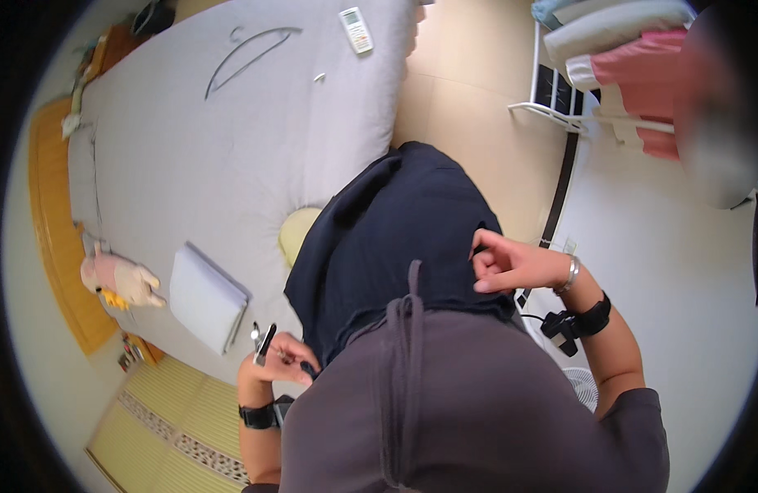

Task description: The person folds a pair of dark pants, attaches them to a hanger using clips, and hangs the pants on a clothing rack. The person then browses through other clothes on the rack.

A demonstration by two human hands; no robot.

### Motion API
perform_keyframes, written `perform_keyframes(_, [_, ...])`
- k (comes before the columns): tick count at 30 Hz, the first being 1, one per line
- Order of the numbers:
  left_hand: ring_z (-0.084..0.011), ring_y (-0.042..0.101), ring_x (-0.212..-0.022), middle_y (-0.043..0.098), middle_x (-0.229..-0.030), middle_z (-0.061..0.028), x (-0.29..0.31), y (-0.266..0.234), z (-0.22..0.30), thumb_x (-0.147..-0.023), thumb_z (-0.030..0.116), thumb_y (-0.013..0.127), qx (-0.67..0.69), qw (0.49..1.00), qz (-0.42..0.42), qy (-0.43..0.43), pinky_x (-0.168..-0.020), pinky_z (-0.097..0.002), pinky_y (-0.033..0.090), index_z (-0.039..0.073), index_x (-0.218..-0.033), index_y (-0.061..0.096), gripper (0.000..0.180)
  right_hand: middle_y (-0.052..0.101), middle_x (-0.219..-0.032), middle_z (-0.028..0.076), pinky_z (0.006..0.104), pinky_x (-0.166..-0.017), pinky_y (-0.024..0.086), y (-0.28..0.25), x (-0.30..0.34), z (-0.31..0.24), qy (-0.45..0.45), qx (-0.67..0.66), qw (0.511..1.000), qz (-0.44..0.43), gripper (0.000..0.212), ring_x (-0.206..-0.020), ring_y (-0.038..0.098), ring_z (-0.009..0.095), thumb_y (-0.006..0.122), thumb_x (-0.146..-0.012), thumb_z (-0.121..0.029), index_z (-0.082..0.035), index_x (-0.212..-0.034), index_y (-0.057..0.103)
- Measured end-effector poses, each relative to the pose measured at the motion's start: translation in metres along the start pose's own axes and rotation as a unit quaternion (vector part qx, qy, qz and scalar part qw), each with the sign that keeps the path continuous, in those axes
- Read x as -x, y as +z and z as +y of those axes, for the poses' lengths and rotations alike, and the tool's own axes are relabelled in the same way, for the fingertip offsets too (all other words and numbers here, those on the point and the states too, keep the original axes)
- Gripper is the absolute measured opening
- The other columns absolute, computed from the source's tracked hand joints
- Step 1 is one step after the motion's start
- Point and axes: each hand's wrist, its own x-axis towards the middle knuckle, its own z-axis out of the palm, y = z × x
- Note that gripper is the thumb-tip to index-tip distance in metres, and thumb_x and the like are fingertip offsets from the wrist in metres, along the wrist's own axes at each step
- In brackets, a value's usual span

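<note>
We see both hands gripping a dark navy garment [403,238] that hangs in front of the body at picture centre. The right hand [510,264], at 3 o'clock of the cloth, is curled shut, fingers pinching the garment's right edge; the wrist bends inward, a silver bracelet [569,275] and a black strap [588,319] on the forearm, elbow dropping toward 5 o'clock. The left hand [272,361], at 7 o'clock, is closed on the cloth's lower left corner and also holds a dark hanger clip [264,343] pointing up to 12 o'clock; a black wristband [257,416] sits below. Behind, toward 10 o'clock, lies a grey bed [231,148] with a folded pale cloth [205,297], a wire hanger [247,56], a remote control [356,29] and a plush toy [120,279].
</note>
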Motion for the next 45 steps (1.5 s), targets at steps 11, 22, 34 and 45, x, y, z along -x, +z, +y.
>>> perform_keyframes(11, [-0.0087, 0.055, -0.074, 0.064, -0.083, -0.0019, -0.019, 0.033, -0.035, -0.086, 0.021, 0.069, 0.017, 0.992, 0.06, 0.113, -0.066, -0.0244, 0.043, -0.003, -0.095, 0.066, 0.026, 0.047, -0.096, -0.001, 0.0228, -0.074, 0.042, -0.006, 0.029, -0.034, 0.041, 0.113, 0.99, -0.075, 0.056, -0.085, 0.047, 0.008, 0.072, -0.081, -0.006, -0.009, -0.125, 0.037])
perform_keyframes(22, [-0.0065, 0.05, -0.075, 0.058, -0.086, 0.0016, -0.014, 0.044, -0.021, -0.079, 0.007, 0.066, -0.03, 0.992, 0.1, 0.063, -0.067, -0.0225, 0.042, -0.001, -0.098, 0.063, 0.022, 0.049, -0.098, -0.001, 0.0211, -0.078, 0.038, -0.006, 0.024, -0.037, 0.03, 0.093, 0.993, -0.069, 0.045, -0.09, 0.045, 0.006, 0.06, -0.087, -0.006, -0.012, -0.127, 0.041])
perform_keyframes(34, [-0.0093, 0.027, -0.055, 0.029, -0.058, 0.0009, 0.004, 0.064, 0.017, -0.08, 0.006, 0.063, -0.161, 0.986, 0.036, 0.032, -0.049, -0.0279, 0.025, 0.002, -0.064, 0.044, 0.025, 0.057, -0.068, -0.002, 0.0232, -0.057, 0.046, -0.004, 0.016, -0.026, 0.151, 0.156, 0.976, -0.016, 0.033, -0.061, 0.055, 0.009, 0.072, -0.087, -0.035, -0.007, -0.094, 0.054])
perform_keyframes(45, [-0.0067, 0.05, -0.062, 0.062, -0.065, -0.0001, -0.012, 0.021, 0.04, -0.093, 0.029, 0.063, -0.241, 0.94, -0.049, -0.236, -0.057, -0.0249, 0.041, -0.002, -0.079, 0.068, 0.035, 0.059, -0.111, 0.007, 0.0398, -0.085, 0.045, 0.027, 0.032, 0.016, -0.217, 0.546, 0.788, 0.183, 0.062, -0.108, 0.054, 0.026, 0.078, -0.068, -0.045, -0.013, -0.116, 0.056])
